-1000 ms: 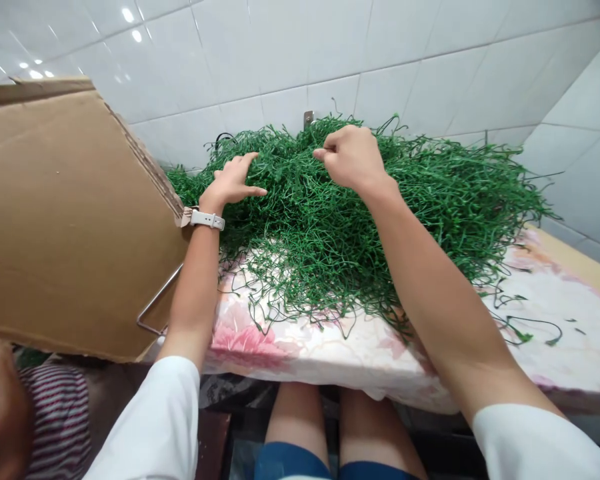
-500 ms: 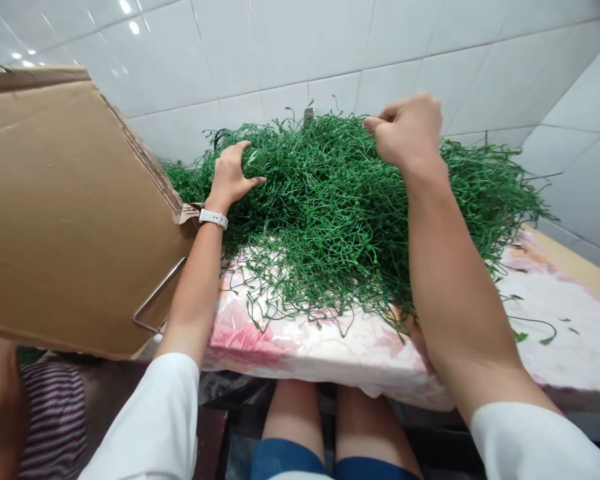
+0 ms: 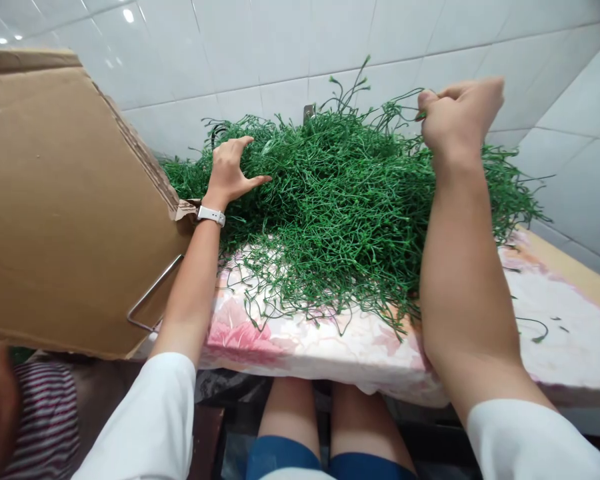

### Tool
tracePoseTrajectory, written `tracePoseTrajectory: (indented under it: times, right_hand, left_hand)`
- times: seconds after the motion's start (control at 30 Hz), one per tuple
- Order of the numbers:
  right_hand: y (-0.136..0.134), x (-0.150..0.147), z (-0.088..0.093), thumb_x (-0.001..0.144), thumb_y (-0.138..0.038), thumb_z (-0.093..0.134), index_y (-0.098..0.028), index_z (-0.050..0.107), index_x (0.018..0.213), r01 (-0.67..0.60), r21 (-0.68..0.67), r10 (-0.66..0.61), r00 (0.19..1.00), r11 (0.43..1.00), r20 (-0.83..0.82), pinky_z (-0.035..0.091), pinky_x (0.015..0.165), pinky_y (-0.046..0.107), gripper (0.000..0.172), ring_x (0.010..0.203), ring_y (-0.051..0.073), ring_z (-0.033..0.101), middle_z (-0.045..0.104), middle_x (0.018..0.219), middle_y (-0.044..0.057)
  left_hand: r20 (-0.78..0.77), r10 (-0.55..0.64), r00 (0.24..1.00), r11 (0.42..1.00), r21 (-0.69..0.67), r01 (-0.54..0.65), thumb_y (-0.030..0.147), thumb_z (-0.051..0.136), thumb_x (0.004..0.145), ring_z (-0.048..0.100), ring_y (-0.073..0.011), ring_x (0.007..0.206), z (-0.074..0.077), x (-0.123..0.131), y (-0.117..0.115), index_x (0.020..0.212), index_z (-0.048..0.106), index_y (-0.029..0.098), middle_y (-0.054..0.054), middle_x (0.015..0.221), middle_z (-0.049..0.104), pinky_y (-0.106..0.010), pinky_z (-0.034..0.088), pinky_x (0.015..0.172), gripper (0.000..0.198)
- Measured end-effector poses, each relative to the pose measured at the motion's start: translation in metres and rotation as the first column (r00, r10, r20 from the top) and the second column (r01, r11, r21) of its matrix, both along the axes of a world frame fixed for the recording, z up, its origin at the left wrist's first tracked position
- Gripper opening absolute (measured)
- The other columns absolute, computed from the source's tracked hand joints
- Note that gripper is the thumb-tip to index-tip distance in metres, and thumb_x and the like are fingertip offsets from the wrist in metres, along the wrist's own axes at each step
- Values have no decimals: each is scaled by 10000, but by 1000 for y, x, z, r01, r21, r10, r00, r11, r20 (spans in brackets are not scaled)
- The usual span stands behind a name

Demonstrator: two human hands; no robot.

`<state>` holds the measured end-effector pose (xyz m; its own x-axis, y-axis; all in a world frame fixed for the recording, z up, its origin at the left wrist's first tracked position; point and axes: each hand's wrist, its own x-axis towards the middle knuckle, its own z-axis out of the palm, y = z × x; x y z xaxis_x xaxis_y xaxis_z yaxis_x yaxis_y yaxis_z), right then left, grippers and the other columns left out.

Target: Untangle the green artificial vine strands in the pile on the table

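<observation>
A big tangled heap of thin green stems (image 3: 330,207) with small bud-like tips covers much of the table. My left hand (image 3: 229,170) rests on the heap's left part, thumb and fingers spread apart with nothing gripped. My right hand (image 3: 463,120) is closed at the heap's upper right, raised above it. A few green stems (image 3: 397,110) stretch from its pinched fingers back to the pile. Where exactly the fingertips grip is partly hidden by the hand.
On the left stands a large cardboard box (image 3: 75,213), close to my left forearm, with a bent metal rod (image 3: 153,293) beside it. A flowered cloth (image 3: 290,343) covers the table. White tiles (image 3: 260,53) rise behind. Part of another person in striped clothing (image 3: 45,413) shows at lower left.
My right hand has moved right and slightly up, drawing stems that way, and some stems now stand up at the back of the heap. The left hand has barely moved.
</observation>
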<state>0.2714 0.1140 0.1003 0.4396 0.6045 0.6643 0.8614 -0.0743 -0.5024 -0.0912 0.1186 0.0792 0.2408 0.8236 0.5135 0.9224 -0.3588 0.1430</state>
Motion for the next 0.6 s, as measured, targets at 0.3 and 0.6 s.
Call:
tracePoseTrajectory:
  times: [0.3,0.6]
  right_hand:
    - [-37,-55,10,941,-249,669,-88,788,827,-631,-188,622,775,753,-110,377,611,283,230,585,83,472,696,709,84]
    - [-50,-133,-6,980,-424,599,-175,701,795,-652,-757,955,252,50,-155,393,619,280,327,661,125,548,660,754,19]
  left_hand:
    - [-180,173,968,971,-131,-198,547,738,839,336,-423,1565,4,-13,2,1578,421,114,-235,1621,464,-577,197,1308,914]
    - [-245,72,967,934,-324,-152,460,715,870,57,-344,1676,54,-21,-29,1711,24,146,-172,1794,23,-500,161,1348,1132]
